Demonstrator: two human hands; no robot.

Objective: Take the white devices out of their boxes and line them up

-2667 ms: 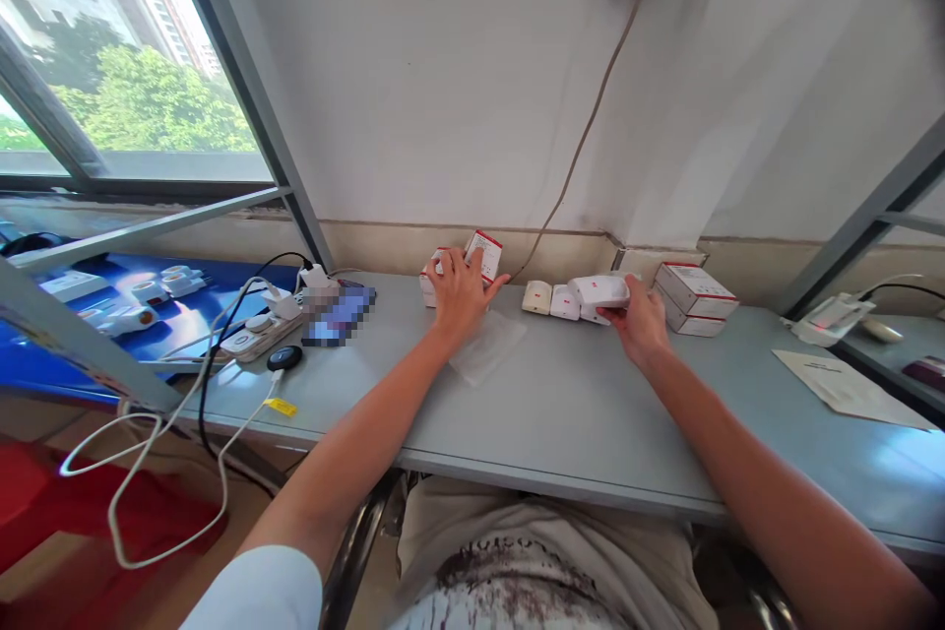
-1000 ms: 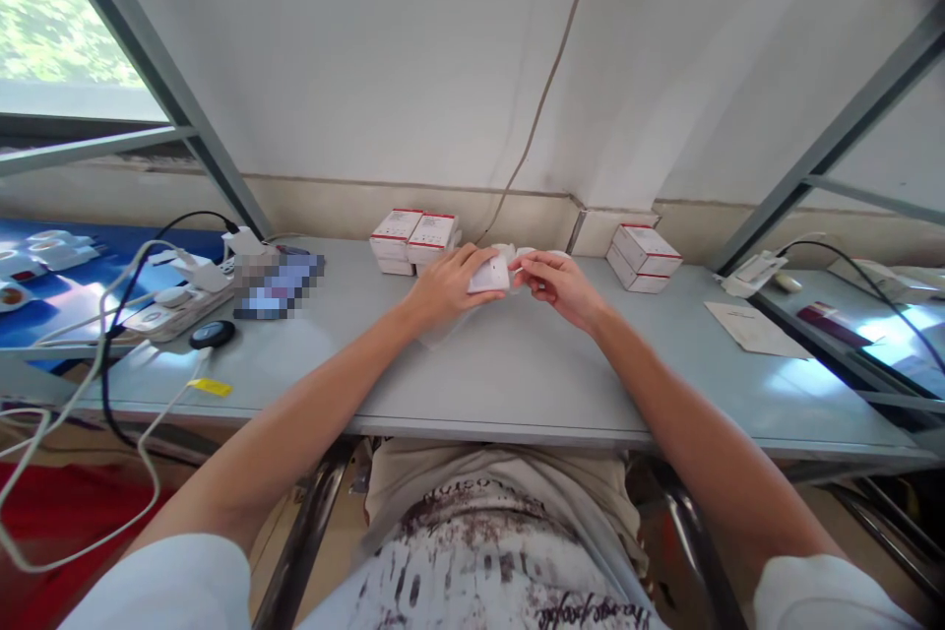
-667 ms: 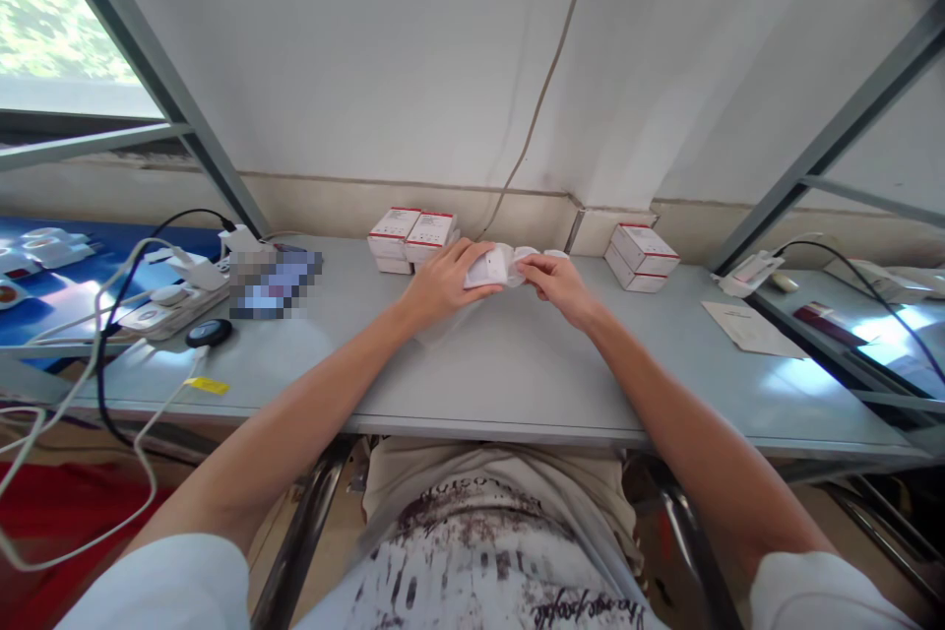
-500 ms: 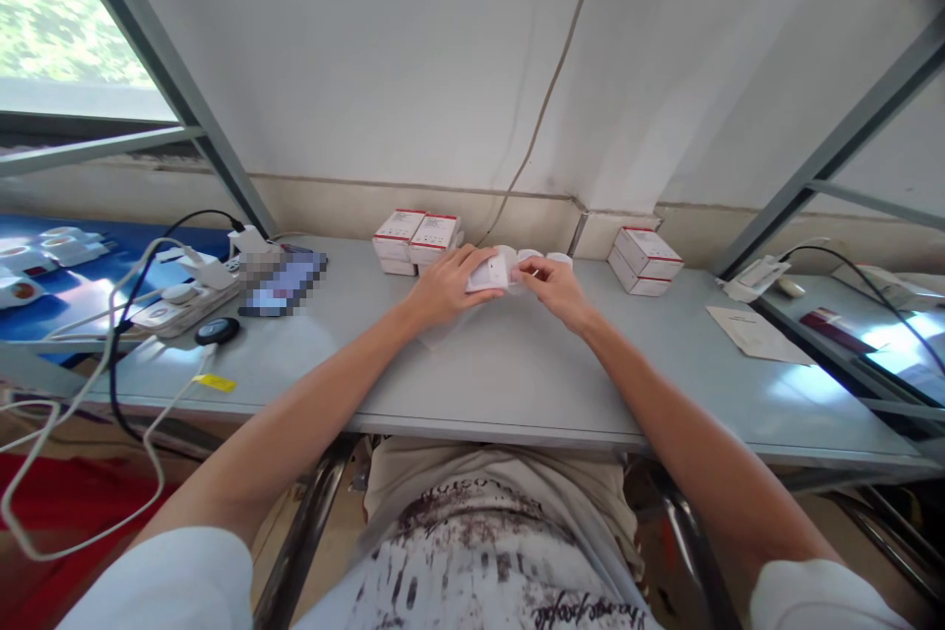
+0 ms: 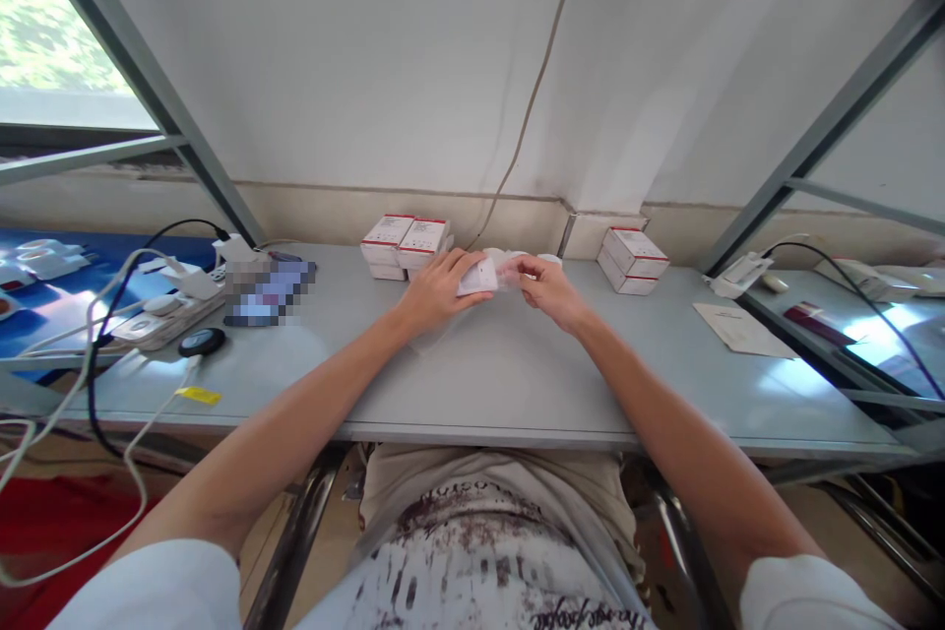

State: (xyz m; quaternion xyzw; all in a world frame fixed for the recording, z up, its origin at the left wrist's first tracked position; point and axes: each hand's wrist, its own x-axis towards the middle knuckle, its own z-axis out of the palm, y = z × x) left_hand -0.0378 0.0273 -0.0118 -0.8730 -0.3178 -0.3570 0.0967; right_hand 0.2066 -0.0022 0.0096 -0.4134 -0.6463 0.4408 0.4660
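Observation:
My left hand (image 5: 437, 293) is wrapped round a small white box-like item (image 5: 478, 278) above the grey table. Just to its right, my right hand (image 5: 544, 287) pinches a thin, clear plastic piece (image 5: 509, 270) that reaches toward the white item. Whether the plastic is joined to the item cannot be made out. Behind the hands, pale round objects stand mostly hidden. Stacked white boxes with red edges (image 5: 405, 238) stand just behind my left hand.
Two more stacked boxes (image 5: 633, 261) stand at the back right, near a sheet of paper (image 5: 742, 329). On the left lie a phone (image 5: 273, 292), a black round device (image 5: 202, 343), a power strip (image 5: 166, 313) and loose cables. Metal frame posts rise at both sides.
My right hand has moved slightly away from the white item, and more of the clear plastic shows between the hands. The whole view has shifted a little.

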